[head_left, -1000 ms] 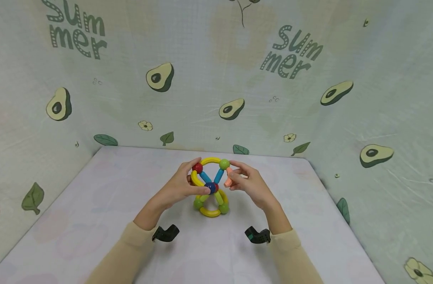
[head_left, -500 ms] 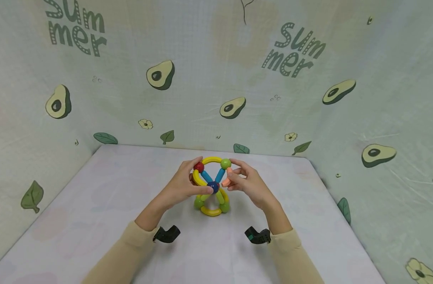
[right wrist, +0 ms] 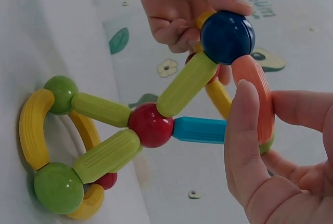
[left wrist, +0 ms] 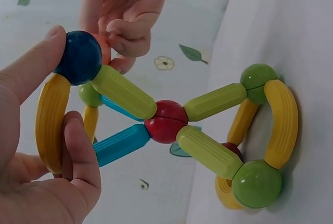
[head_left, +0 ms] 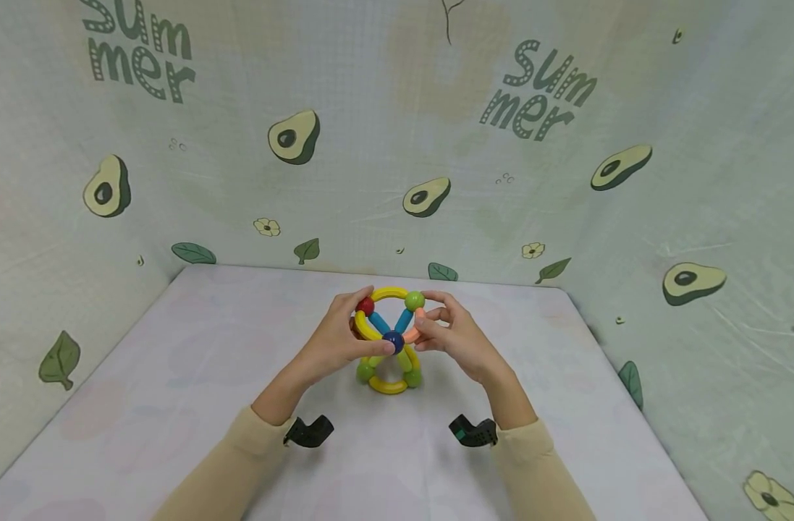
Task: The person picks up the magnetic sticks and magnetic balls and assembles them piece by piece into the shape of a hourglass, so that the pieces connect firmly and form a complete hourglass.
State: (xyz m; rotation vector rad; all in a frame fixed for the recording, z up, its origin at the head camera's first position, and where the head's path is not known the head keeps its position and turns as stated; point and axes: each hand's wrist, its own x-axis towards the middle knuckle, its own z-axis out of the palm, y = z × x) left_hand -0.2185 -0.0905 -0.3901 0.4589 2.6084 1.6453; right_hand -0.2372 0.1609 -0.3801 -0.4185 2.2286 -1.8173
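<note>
A toy of coloured rods and balls stands upright on the table, two rings joined at a red centre ball (left wrist: 166, 121). My left hand (head_left: 331, 336) grips its upper ring. The thumb presses a dark blue ball (right wrist: 227, 37) and the fingers curl round a yellow curved rod (left wrist: 51, 125). My right hand (head_left: 460, 339) pinches an orange curved rod (right wrist: 256, 99) between thumb and fingers. One end of that rod meets the blue ball. Its other end lies by an upper green ball (head_left: 414, 301), mostly hidden by fingers in the right wrist view.
Below the centre, lime rods run down to green balls (left wrist: 256, 184) and yellow curved rods on the white table (head_left: 195, 405). Printed cloth walls (head_left: 370, 231) rise behind and at both sides. A black wrist camera (head_left: 308, 432) juts from each sleeve.
The orange curved rod's lower end has swung left in my right hand, from apart to touching the blue ball. My left hand and the toy have shifted slightly right.
</note>
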